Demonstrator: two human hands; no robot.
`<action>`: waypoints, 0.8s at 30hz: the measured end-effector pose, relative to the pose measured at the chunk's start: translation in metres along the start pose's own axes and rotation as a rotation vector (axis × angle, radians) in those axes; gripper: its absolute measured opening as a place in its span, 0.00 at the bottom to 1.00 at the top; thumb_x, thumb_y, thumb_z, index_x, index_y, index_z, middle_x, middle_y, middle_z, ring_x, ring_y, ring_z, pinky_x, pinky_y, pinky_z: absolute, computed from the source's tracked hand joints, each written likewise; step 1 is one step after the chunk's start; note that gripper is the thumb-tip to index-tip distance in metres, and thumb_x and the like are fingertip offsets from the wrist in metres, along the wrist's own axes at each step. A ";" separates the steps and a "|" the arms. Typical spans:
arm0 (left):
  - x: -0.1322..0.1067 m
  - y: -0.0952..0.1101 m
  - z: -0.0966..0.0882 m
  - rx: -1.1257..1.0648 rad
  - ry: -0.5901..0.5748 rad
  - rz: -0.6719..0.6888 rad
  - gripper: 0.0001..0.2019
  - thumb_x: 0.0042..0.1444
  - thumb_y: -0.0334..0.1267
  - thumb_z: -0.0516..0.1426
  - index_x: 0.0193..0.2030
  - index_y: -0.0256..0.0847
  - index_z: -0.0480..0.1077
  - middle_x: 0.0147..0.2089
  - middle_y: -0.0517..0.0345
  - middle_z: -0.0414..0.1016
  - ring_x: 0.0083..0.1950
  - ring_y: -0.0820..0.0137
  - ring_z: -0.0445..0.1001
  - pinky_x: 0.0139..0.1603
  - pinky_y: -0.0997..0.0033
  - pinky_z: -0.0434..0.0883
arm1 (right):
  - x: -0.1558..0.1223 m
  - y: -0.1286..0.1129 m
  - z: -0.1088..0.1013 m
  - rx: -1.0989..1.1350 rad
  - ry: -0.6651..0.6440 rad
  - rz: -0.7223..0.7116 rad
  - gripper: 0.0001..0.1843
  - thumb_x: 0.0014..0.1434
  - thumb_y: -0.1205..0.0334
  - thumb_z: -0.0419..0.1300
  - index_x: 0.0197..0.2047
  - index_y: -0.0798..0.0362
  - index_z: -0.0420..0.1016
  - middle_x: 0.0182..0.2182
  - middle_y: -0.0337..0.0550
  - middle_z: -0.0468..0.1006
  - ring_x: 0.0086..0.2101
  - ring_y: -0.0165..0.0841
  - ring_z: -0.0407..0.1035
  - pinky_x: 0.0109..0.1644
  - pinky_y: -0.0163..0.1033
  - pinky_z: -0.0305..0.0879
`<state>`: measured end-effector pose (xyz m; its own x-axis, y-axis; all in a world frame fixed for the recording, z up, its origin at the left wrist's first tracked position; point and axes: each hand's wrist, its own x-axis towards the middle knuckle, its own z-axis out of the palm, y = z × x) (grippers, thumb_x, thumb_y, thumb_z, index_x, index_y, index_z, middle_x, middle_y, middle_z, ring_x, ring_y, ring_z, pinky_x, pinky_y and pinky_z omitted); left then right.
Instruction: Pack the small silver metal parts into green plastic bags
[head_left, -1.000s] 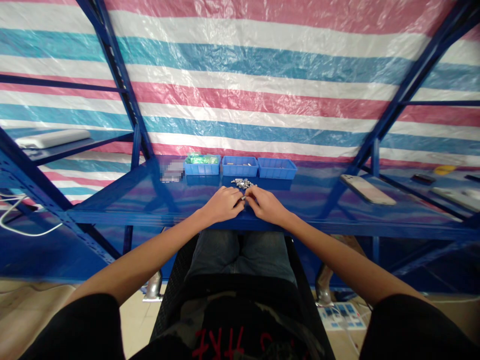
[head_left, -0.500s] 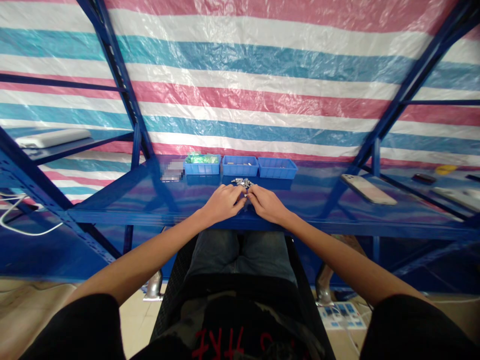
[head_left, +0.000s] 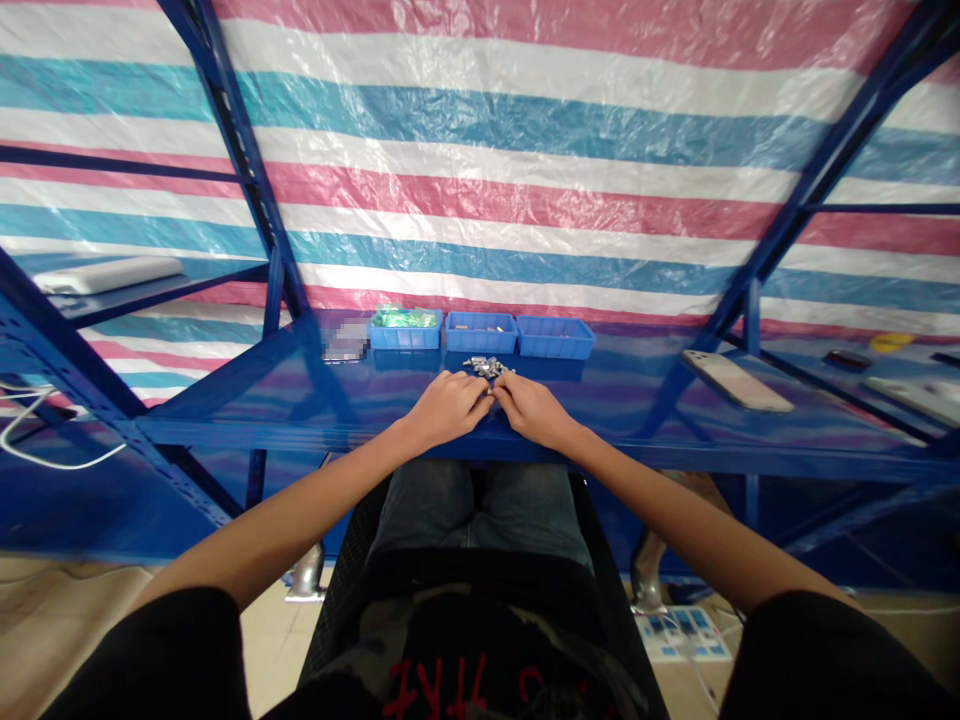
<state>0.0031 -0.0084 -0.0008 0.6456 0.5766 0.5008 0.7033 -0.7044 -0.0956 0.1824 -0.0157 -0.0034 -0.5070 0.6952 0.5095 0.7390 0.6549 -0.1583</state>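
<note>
My left hand (head_left: pixel 448 405) and my right hand (head_left: pixel 534 405) meet over the front part of the blue shelf (head_left: pixel 375 405). Both have their fingertips pinched together around something small between them, too small and covered to name. Just beyond the fingertips lies a small pile of silvery metal pieces (head_left: pixel 486 367). Behind the pile stands a blue bin (head_left: pixel 481 338) with a few small pieces in it.
Left of the middle bin, another blue bin (head_left: pixel 405 338) holds green plastic-wrapped stuff; on the right stands a third blue bin (head_left: pixel 556 343). A phone (head_left: pixel 739 381) lies far right. Blue uprights (head_left: pixel 281 270) frame both sides, before a striped sheet (head_left: pixel 510 190).
The fingertips have drawn slightly back from the pile of metal pieces, so more of it shows. Both hands stay pinched together; the bins have not moved.
</note>
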 end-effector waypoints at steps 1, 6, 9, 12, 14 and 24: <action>0.000 0.000 0.000 -0.003 0.007 -0.003 0.11 0.62 0.41 0.46 0.39 0.38 0.66 0.37 0.53 0.75 0.41 0.65 0.71 0.40 0.65 0.61 | 0.000 0.000 0.000 -0.012 -0.002 0.006 0.09 0.65 0.63 0.44 0.35 0.53 0.62 0.30 0.45 0.72 0.32 0.34 0.67 0.37 0.37 0.60; 0.000 0.000 -0.002 0.001 0.010 0.000 0.12 0.63 0.40 0.44 0.39 0.39 0.66 0.36 0.54 0.74 0.40 0.65 0.71 0.40 0.65 0.61 | -0.001 -0.002 -0.002 0.024 0.002 -0.018 0.10 0.65 0.63 0.44 0.37 0.53 0.64 0.33 0.46 0.73 0.34 0.34 0.68 0.39 0.38 0.61; 0.001 -0.001 -0.001 -0.011 0.003 -0.023 0.13 0.64 0.39 0.42 0.39 0.38 0.66 0.36 0.52 0.74 0.40 0.66 0.71 0.41 0.66 0.62 | -0.002 -0.003 -0.002 0.054 0.024 -0.043 0.09 0.64 0.64 0.45 0.43 0.54 0.64 0.38 0.48 0.74 0.37 0.35 0.68 0.42 0.39 0.62; 0.002 -0.002 -0.001 -0.038 -0.017 -0.005 0.15 0.64 0.38 0.41 0.40 0.37 0.66 0.36 0.52 0.74 0.40 0.66 0.71 0.42 0.66 0.62 | -0.003 -0.003 -0.001 0.058 0.058 -0.044 0.10 0.62 0.66 0.47 0.47 0.55 0.63 0.40 0.50 0.73 0.38 0.36 0.68 0.42 0.40 0.63; 0.002 -0.002 -0.002 -0.063 -0.029 0.021 0.15 0.65 0.38 0.41 0.38 0.37 0.66 0.35 0.52 0.74 0.40 0.66 0.71 0.43 0.65 0.63 | -0.003 -0.002 -0.001 0.045 0.064 -0.064 0.08 0.62 0.67 0.48 0.44 0.54 0.64 0.38 0.49 0.73 0.37 0.36 0.68 0.41 0.40 0.63; 0.002 -0.006 0.000 -0.059 -0.052 -0.004 0.12 0.62 0.37 0.45 0.37 0.38 0.69 0.37 0.53 0.74 0.43 0.65 0.72 0.44 0.66 0.65 | 0.007 -0.006 0.003 -0.149 0.046 -0.036 0.08 0.61 0.68 0.47 0.33 0.53 0.65 0.31 0.46 0.73 0.34 0.35 0.67 0.40 0.38 0.61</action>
<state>0.0005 -0.0032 0.0004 0.6586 0.5989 0.4556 0.6878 -0.7247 -0.0419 0.1729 -0.0138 -0.0011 -0.5163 0.6555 0.5511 0.7798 0.6259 -0.0139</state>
